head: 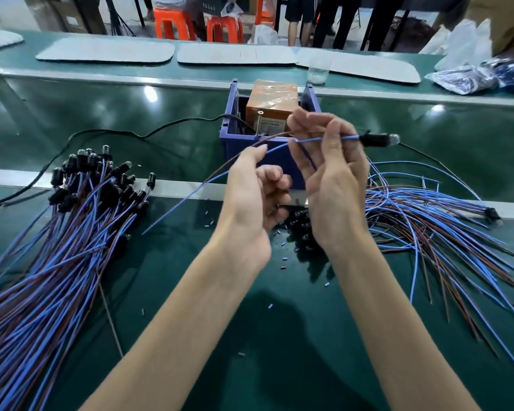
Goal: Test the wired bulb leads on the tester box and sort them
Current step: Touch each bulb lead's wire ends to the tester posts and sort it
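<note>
Right hand [333, 179] grips one bulb lead [374, 140] mid-frame, just in front of tester box [270, 99]; left hand [250, 191] pinches it further along | progress: judged midway, aligned bundle [57, 262] lower left, loose heap [428, 221] right, which is tested unclear | obstructions: black cable [116, 132], insulation scraps [283, 258] on worktop [279, 336]

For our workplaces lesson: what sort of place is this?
Probably a factory assembly line: a long green bench, piles of identical wired bulbs, and a tester box in a blue bin.
</note>
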`<state>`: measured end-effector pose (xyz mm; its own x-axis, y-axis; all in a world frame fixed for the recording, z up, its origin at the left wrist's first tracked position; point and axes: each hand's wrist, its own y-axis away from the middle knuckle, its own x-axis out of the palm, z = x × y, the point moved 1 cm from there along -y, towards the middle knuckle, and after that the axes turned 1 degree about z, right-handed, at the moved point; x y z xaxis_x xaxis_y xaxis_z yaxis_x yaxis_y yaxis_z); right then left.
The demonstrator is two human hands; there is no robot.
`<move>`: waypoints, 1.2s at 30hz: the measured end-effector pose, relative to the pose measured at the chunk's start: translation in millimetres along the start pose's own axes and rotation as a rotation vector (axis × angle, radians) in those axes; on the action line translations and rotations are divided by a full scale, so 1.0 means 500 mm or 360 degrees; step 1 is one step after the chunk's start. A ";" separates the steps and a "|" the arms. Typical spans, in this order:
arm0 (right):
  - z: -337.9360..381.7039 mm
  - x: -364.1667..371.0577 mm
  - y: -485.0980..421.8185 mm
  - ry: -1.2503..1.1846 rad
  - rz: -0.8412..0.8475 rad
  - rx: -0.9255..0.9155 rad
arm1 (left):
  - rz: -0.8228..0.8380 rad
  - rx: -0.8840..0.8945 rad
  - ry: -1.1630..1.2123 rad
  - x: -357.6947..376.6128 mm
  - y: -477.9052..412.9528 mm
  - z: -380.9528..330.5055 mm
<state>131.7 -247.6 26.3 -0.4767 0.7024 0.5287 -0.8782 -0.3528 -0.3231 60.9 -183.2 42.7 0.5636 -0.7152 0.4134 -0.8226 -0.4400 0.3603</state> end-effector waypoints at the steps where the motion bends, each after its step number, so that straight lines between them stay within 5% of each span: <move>1: 0.010 -0.003 0.000 0.0102 0.0065 0.0004 | -0.0040 -0.0137 0.0180 0.002 -0.003 0.008; 4: 0.038 -0.006 0.005 0.0331 0.0362 0.0082 | -0.0133 -0.0284 0.0684 -0.002 -0.014 0.005; 10: 0.056 -0.004 0.007 0.0388 0.0527 0.0374 | -0.0229 0.0084 0.1411 -0.056 -0.033 -0.051; 19: 0.072 -0.032 -0.008 0.0664 0.0317 0.0585 | -0.0469 0.0354 0.1338 -0.112 -0.054 -0.074; 23: 0.071 -0.045 -0.012 0.0647 0.0218 0.0506 | -0.0279 0.0450 0.0848 -0.106 -0.055 -0.072; 32: 0.052 -0.028 -0.003 0.0760 0.0120 0.0540 | 0.0250 0.0836 -0.1244 -0.075 -0.057 -0.038; 36: 0.045 -0.028 -0.002 0.0733 0.0095 0.0520 | 0.0283 0.0741 -0.1527 -0.083 -0.064 -0.031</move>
<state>138.2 -271.0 37.2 -0.5236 0.8466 0.0960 -0.8519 -0.5220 -0.0433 65.0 -130.7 27.1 0.3054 -0.8271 -0.4719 -0.9488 -0.3063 -0.0772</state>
